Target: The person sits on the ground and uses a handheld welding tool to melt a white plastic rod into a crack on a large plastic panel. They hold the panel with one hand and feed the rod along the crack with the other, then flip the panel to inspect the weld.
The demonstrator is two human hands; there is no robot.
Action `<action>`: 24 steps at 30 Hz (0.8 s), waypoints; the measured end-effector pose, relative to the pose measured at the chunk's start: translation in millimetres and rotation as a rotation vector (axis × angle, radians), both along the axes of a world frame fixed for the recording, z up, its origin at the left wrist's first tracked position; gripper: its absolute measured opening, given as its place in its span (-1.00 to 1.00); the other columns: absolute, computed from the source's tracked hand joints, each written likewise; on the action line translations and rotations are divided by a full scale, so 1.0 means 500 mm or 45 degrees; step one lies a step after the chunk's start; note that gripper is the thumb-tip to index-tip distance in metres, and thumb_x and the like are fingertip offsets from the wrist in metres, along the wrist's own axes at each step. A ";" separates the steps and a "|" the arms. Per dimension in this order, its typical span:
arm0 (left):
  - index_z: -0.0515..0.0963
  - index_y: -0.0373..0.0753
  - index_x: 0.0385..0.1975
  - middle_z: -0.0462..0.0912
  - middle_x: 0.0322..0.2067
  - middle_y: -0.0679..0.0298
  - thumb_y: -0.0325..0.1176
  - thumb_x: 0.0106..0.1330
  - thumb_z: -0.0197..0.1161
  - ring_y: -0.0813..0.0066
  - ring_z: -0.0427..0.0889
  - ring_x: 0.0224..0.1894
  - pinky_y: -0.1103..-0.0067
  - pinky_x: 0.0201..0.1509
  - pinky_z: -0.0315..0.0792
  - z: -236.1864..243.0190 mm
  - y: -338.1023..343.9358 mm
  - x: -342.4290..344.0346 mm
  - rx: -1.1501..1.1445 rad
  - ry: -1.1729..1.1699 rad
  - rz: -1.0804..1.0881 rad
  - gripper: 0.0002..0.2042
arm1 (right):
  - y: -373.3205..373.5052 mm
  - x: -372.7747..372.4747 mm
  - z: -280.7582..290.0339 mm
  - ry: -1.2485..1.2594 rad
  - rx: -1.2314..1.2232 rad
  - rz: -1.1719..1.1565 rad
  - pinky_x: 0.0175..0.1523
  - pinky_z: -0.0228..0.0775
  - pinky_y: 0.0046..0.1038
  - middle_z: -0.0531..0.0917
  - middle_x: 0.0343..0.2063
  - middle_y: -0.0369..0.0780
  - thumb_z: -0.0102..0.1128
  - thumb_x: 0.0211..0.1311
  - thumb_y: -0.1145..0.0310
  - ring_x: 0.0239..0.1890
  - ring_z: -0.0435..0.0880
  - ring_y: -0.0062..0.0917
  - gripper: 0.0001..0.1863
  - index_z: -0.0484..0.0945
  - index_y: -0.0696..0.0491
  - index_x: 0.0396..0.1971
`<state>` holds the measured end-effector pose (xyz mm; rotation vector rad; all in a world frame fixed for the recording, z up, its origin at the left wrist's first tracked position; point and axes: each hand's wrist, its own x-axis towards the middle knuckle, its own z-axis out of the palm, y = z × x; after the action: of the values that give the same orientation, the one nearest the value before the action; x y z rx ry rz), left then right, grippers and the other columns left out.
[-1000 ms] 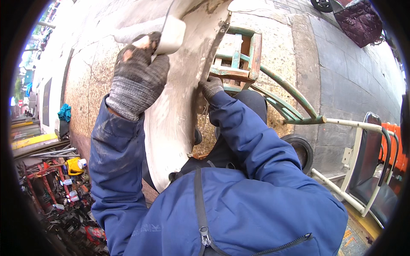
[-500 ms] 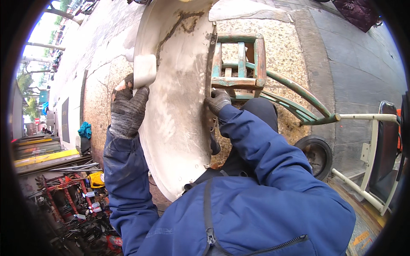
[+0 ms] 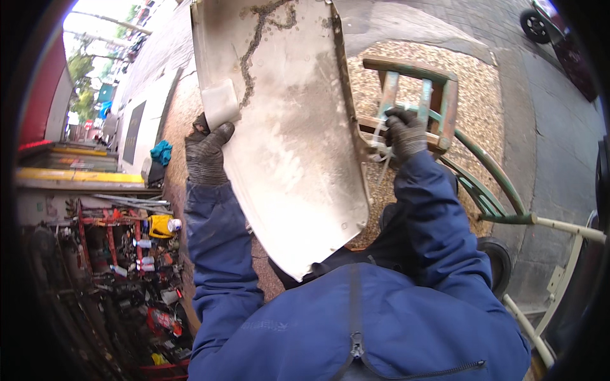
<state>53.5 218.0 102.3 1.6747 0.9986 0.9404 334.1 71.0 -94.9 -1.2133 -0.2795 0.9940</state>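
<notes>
A large curved off-white panel (image 3: 298,127), scuffed and stained, stands in front of my body. A dark, rough seam (image 3: 249,60) winds down its upper left part. My left hand (image 3: 206,149), in a dirty grey knit glove, is closed on the panel's left edge beside a pale rectangular tab (image 3: 220,101). My right hand (image 3: 406,134), gloved too, is off the panel, just past its right edge. Its fingers are pinched on thin whitish strips (image 3: 381,149) that dangle beside the panel. Behind that hand is a worn green wooden stool (image 3: 448,111).
Green curved slats (image 3: 492,168) and a cream metal tube frame (image 3: 562,273) stand at the right, near a black wheel (image 3: 499,263). At the lower left lies a cluttered heap of tools and parts (image 3: 121,254) with a yellow container (image 3: 160,226). A parked vehicle's wheel (image 3: 535,26) shows far right.
My right hand has let go of the panel's right edge and moved right, to the stool, and now holds the whitish strips. My left hand keeps its grip. The view has shifted.
</notes>
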 end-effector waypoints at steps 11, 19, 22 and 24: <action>0.48 -0.42 -0.11 0.59 -0.27 0.17 -0.51 -0.06 0.30 0.34 0.59 -0.26 0.47 -0.09 0.50 -0.045 -0.110 -0.103 -0.092 -0.601 0.215 -0.58 | 0.162 -0.269 0.314 -1.570 0.325 0.355 -0.28 0.38 -0.23 0.50 -0.48 -0.05 -0.06 0.05 0.58 -0.46 0.49 -0.21 -0.47 0.41 -0.08 0.10; 0.14 -0.50 0.19 0.36 0.08 -0.09 -0.52 0.07 0.22 0.07 0.43 0.09 0.25 0.20 0.35 -0.048 -0.112 -0.213 -0.125 -0.656 -0.021 -0.36 | 0.166 -0.368 0.386 -1.709 0.216 0.711 -0.36 0.42 -0.19 0.50 -0.35 0.08 -0.02 0.05 0.47 -0.47 0.56 -0.13 -0.29 0.16 -0.25 0.28; 0.15 -0.51 0.18 0.38 0.07 -0.09 -0.52 0.01 0.24 0.08 0.45 0.06 0.29 0.18 0.37 -0.051 -0.106 -0.240 -0.135 -0.542 0.180 -0.32 | 0.161 -0.383 0.403 -1.826 0.189 0.831 -0.41 0.44 -0.20 0.49 -0.29 0.12 0.01 0.06 0.46 -0.49 0.59 -0.15 -0.26 0.08 -0.19 0.32; 0.15 -0.52 0.18 0.39 0.06 -0.09 -0.52 -0.03 0.25 0.09 0.46 0.05 0.31 0.17 0.38 -0.049 -0.112 -0.242 -0.082 -0.638 0.088 -0.30 | 0.159 -0.392 0.410 -1.853 0.165 0.895 -0.40 0.45 -0.21 0.48 -0.27 0.13 0.01 0.06 0.46 -0.48 0.60 -0.16 -0.24 0.05 -0.19 0.33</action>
<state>-67.3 162.1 77.9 1.2638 0.7377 1.2796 138.1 150.6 110.0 -1.5609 -1.9678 0.4414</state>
